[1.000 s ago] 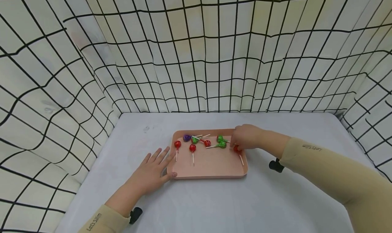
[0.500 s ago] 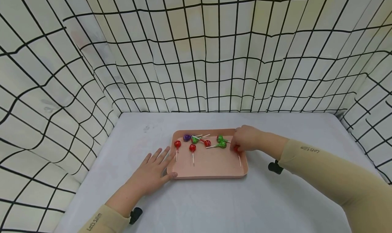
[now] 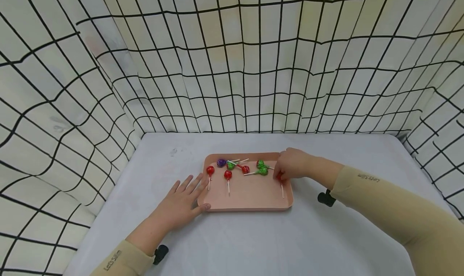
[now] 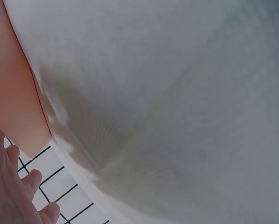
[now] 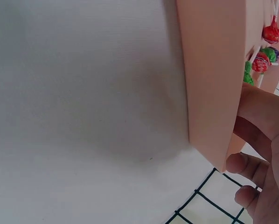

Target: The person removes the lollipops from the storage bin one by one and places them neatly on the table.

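Note:
A shallow pink tray point(image 3: 250, 195) holds several wrapped lollipops. At its right side my right hand point(image 3: 294, 163) pinches a red lollipop point(image 3: 279, 177) by the head, whose stick points toward the front edge. The fingers hide part of that head. In the right wrist view the right hand point(image 5: 270, 126) reaches over the tray's wall point(image 5: 214, 84), and its grip is out of sight. My left hand point(image 3: 181, 203) rests with spread fingers at the tray's left edge. Two green lollipops point(image 3: 262, 171) lie just left of the right hand.
Toward the tray's back left are a purple lollipop point(image 3: 221, 163), a green lollipop point(image 3: 230, 167) and a red lollipop point(image 3: 245, 169) with crossing sticks. Two more red lollipops, one point(image 3: 210, 170) beside the left fingers, point forward. Black-gridded white walls surround the white table point(image 3: 253, 243).
The red lollipop's stick under my right hand has swung left, from slanting outward to pointing almost straight toward the front. The left hand has stayed in place.

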